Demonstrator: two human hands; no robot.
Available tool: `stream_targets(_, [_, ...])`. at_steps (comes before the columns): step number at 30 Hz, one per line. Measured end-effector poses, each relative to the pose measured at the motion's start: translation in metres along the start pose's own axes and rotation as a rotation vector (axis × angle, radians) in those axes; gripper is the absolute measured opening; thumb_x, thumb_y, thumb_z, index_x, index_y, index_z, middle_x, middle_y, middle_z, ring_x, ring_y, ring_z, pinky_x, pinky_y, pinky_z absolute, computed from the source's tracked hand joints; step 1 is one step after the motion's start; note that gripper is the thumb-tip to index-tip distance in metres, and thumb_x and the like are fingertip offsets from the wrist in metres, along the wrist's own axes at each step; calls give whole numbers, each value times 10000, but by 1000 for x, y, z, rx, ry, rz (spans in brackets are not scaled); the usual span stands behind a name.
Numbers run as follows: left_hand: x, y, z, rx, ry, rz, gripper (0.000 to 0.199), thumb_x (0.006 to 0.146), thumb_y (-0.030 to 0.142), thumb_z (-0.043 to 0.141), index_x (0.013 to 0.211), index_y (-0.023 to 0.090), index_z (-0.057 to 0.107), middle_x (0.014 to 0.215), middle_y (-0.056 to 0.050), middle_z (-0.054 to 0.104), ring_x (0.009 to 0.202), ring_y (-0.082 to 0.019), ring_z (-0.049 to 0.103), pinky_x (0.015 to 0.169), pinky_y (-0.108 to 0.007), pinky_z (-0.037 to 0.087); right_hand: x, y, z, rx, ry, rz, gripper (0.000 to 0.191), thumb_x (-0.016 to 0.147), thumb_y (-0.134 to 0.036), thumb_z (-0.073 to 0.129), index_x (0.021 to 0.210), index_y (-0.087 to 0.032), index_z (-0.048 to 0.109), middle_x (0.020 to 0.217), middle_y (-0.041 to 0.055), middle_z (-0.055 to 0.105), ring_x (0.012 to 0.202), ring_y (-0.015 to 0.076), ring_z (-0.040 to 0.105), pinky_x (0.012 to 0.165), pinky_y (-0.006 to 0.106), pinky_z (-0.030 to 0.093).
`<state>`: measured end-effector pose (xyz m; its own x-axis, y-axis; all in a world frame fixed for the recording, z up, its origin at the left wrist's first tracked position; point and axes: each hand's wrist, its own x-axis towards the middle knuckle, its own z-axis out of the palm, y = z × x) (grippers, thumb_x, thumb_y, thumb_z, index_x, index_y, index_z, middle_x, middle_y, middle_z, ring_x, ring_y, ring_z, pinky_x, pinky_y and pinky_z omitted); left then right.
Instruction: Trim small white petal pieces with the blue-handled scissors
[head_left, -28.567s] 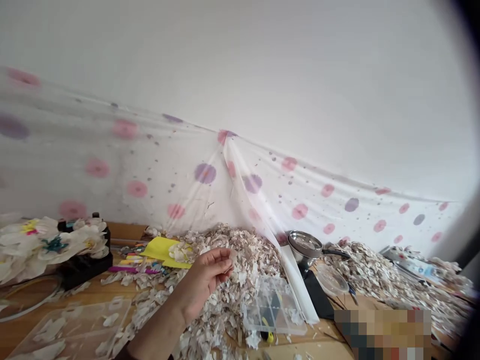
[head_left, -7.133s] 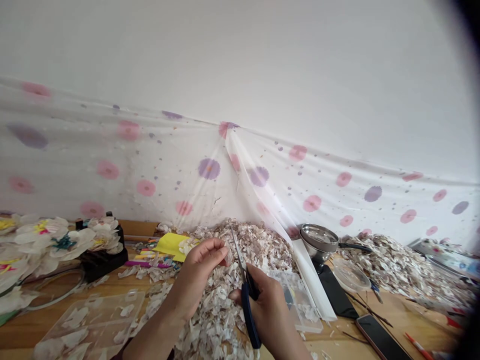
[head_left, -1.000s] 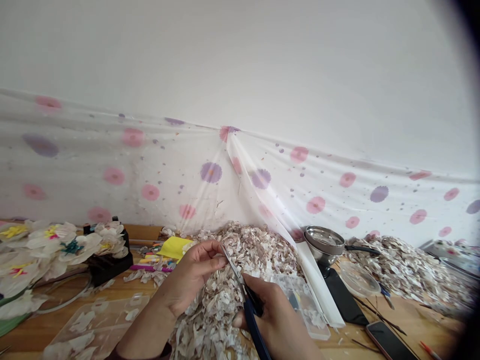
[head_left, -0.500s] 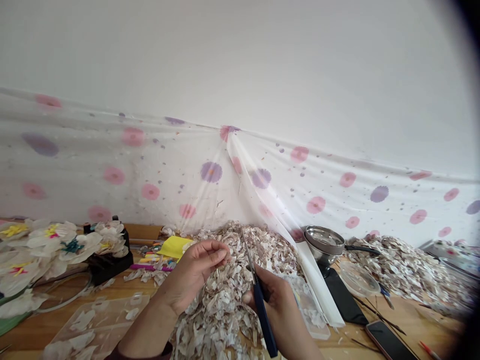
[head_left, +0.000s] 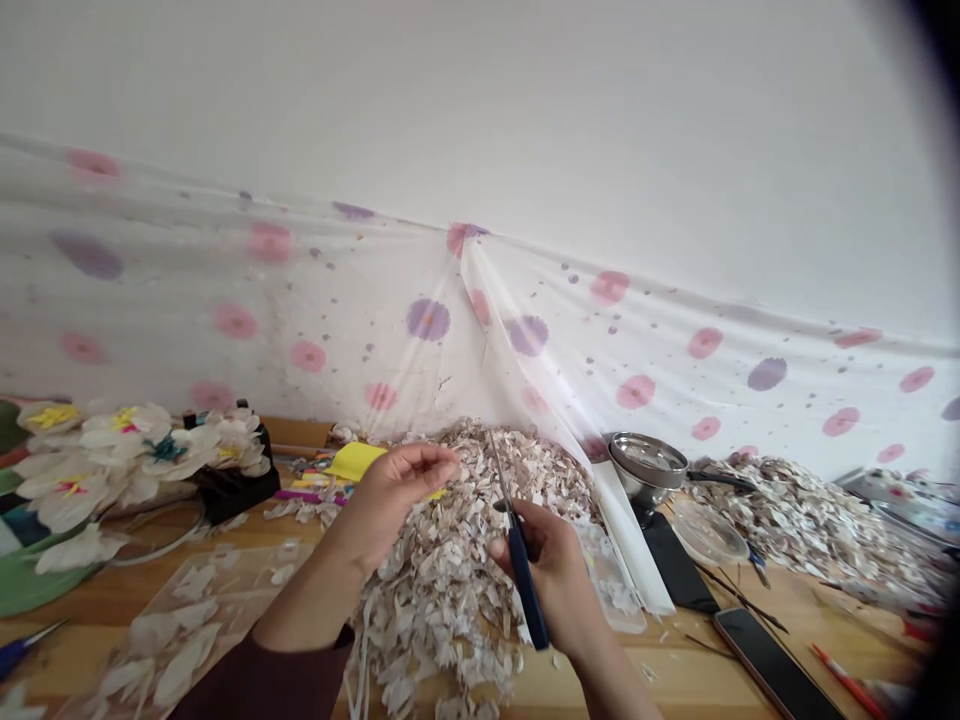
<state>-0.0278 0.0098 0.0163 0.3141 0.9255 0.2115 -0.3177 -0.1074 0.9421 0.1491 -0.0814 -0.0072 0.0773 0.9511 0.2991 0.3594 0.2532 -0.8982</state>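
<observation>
My right hand (head_left: 547,570) grips a pair of blue-handled scissors (head_left: 519,555), with the thin steel blades pointing up and away, seemingly closed. My left hand (head_left: 394,495) hangs to the left of the blade tips, not touching them. Its fingers curl together, and any small piece between them is hidden. Both hands are above a large heap of pale, brown-flecked scraps (head_left: 450,610), which spills down toward me. A dark maroon sleeve (head_left: 255,680) covers my left forearm.
White artificial flowers (head_left: 127,450) stand at the left, and a clear tray of white pieces (head_left: 202,620) lies on the wooden table (head_left: 247,590). At the right are a steel pan (head_left: 646,465), a second scrap heap (head_left: 817,530) and a phone (head_left: 772,665). Polka-dotted fabric (head_left: 427,320) hangs behind.
Both hands and the scissors sit higher in the picture and the view has tilted, showing more of the table and my sleeve. The scissors stay in my right hand.
</observation>
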Motion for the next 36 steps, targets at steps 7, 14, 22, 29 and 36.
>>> stream_targets(7, [-31, 5, -35, 335, 106, 66, 338, 636, 420, 791, 878, 195, 725, 833, -42, 716, 817, -211, 638, 756, -313, 503, -19, 74, 3, -374, 198, -18, 239, 780, -387, 668, 740, -182, 553, 539, -70, 458, 494, 117, 434, 467, 211, 285])
stream_targets(14, [-74, 12, -104, 831, 339, 26, 325, 648, 457, 669, 853, 210, 719, 890, -73, 750, 827, -297, 661, 771, -381, 500, -45, 140, -15, -510, 437, -187, 378, 855, -510, 556, 994, -161, 596, 689, 22, 646, 568, 174, 584, 571, 278, 477])
stream_targets(22, [-119, -4, -176, 1183, 536, -40, 325, 718, 410, 545, 905, 206, 715, 958, -78, 761, 865, -305, 681, 792, -373, 505, -48, 147, -13, -656, 409, -534, 369, 867, -395, 607, 1128, -135, 595, 625, 13, 621, 544, 195, 600, 563, 299, 462])
stream_targets(29, [-142, -7, -214, 1154, 590, -77, 378, 700, 488, 558, 885, 220, 751, 952, -65, 786, 884, -294, 707, 771, -344, 538, -62, 136, 9, -645, 143, -756, 335, 889, -260, 526, 1211, -170, 547, 632, 1, 621, 539, 179, 608, 532, 272, 495])
stream_targets(36, [-135, 12, -210, 1138, 702, -49, 419, 714, 492, 544, 937, 196, 739, 1038, -95, 771, 974, -324, 686, 884, -398, 514, -80, 117, 32, -572, 22, -800, 358, 848, -181, 474, 1203, -163, 518, 627, 19, 645, 525, 184, 633, 506, 276, 522])
